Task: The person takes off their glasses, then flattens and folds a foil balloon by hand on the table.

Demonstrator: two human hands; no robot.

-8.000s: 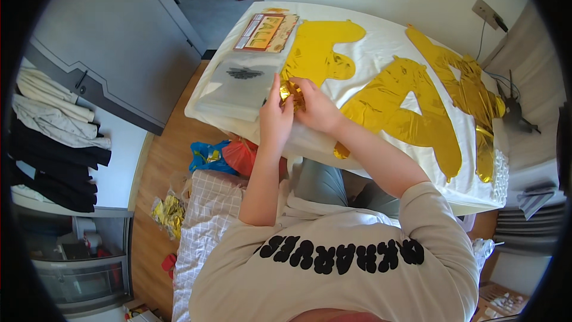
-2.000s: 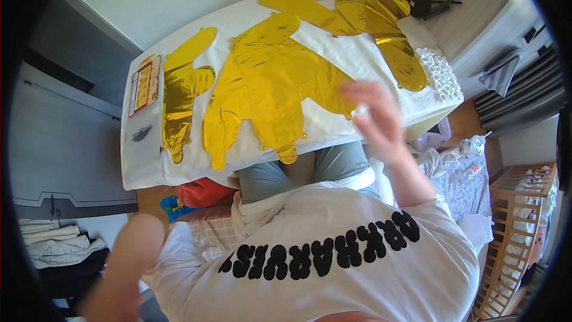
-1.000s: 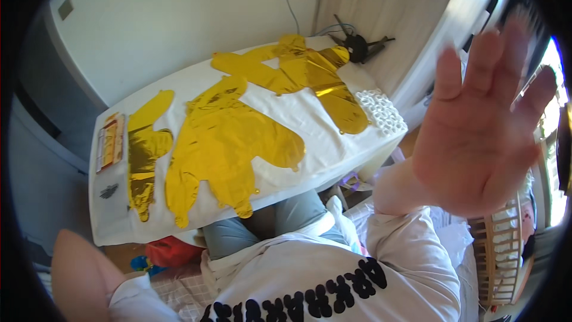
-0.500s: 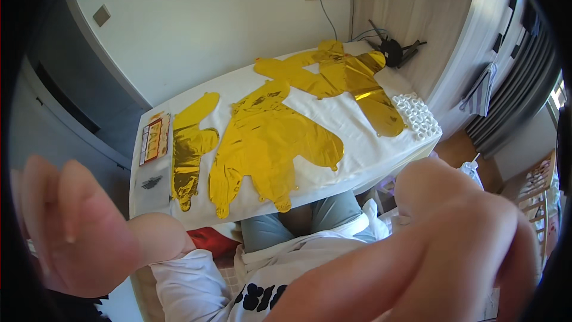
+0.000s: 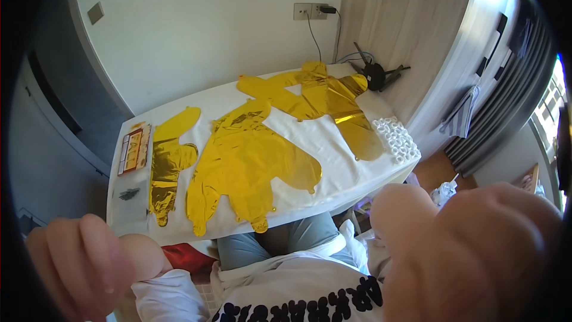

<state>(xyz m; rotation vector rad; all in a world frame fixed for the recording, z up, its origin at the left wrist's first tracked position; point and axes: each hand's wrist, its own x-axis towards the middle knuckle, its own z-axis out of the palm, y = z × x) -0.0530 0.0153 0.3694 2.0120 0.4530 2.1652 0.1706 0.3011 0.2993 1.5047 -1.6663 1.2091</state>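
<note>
— The gold foil balloons (image 5: 253,164) are laid flat across the white-covered worktop (image 5: 351,170); three shapes are seen, a narrow one at the left, a broad one in the middle and a crossed one toward the far right corner.

— And the hands?

— Both are raised close to the camera, well apart from the balloons. The left hand (image 5: 80,265) is seen at the lower left with its fingers (image 5: 101,256) loosely curled; nothing is seen held in it. The right hand (image 5: 471,253) is blurred at the lower right; whether its fingers are open or closed cannot be told.

— What else is set on the worktop?

— A flat printed packet (image 5: 133,148) is laid at the left end, and a cluster of small white rings (image 5: 396,139) at the right edge. A black stand (image 5: 376,73) is placed at the far corner.
</note>
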